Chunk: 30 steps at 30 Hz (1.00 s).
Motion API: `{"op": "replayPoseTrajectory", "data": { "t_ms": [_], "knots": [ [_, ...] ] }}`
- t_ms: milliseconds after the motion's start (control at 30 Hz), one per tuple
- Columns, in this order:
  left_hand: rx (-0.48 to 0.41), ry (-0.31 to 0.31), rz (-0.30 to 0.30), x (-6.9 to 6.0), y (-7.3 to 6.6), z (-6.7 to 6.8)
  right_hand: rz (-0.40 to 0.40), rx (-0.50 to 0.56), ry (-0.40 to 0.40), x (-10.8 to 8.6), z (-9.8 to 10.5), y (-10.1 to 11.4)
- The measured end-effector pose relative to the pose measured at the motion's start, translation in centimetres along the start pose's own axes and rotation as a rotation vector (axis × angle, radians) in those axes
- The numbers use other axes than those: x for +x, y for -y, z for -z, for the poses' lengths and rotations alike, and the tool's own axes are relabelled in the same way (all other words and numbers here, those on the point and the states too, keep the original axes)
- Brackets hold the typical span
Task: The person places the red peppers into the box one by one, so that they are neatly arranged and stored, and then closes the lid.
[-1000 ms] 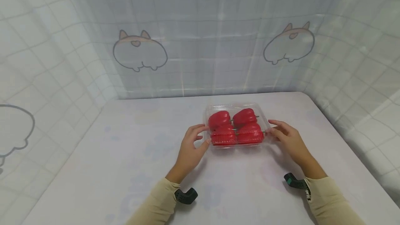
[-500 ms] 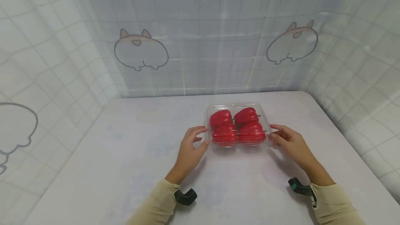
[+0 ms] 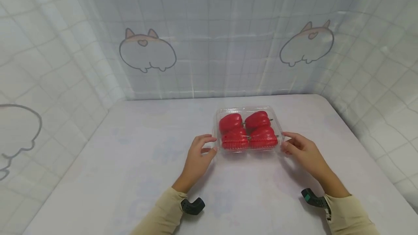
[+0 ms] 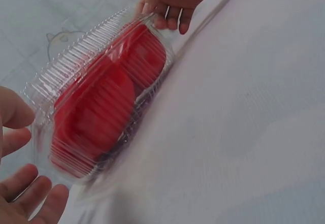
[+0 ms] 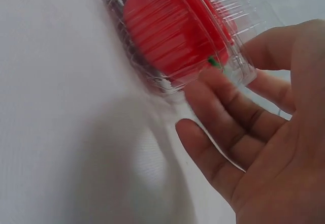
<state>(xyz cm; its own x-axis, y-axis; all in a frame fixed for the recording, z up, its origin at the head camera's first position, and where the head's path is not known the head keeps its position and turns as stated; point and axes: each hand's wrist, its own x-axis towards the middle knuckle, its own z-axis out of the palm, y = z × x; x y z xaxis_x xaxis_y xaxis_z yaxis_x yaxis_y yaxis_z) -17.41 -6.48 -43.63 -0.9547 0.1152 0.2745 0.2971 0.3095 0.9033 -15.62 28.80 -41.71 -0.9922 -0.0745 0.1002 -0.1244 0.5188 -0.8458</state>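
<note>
A clear plastic clamshell box (image 3: 246,109) with a closed lid lies on the table. Inside are several glossy red bell peppers (image 3: 231,122) with green stems. On its left side, my left hand (image 3: 197,159) touches the edge with thumb and index fingertips, and the other fingers (image 4: 53,203) stay spread below, off the box. My right hand (image 3: 307,154) takes the right front corner between thumb and fingers. In the right wrist view those fingers (image 5: 205,102) are blurred against the box's end, next to a pepper's green stem.
The box stands on a pale, faintly patterned table (image 3: 147,137), right of centre. Checked curtains (image 3: 222,53) with cartoon animal outlines close off the back and both sides. A dark wrist device (image 3: 192,206) sits at each sleeve cuff.
My right index finger has come down along the box's right edge, nearer the thumb. My left hand has shifted slightly toward the near side. The box has hardly moved in view.
</note>
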Motion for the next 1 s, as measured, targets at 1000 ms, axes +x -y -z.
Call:
{"op": "replayPoseTrajectory", "data": {
  "t_ms": [1000],
  "knots": [
    [-0.169,0.137,0.160,0.1,0.5,-0.1,-0.150,0.400,-0.019,0.3,-1.2,0.2]
  ]
}}
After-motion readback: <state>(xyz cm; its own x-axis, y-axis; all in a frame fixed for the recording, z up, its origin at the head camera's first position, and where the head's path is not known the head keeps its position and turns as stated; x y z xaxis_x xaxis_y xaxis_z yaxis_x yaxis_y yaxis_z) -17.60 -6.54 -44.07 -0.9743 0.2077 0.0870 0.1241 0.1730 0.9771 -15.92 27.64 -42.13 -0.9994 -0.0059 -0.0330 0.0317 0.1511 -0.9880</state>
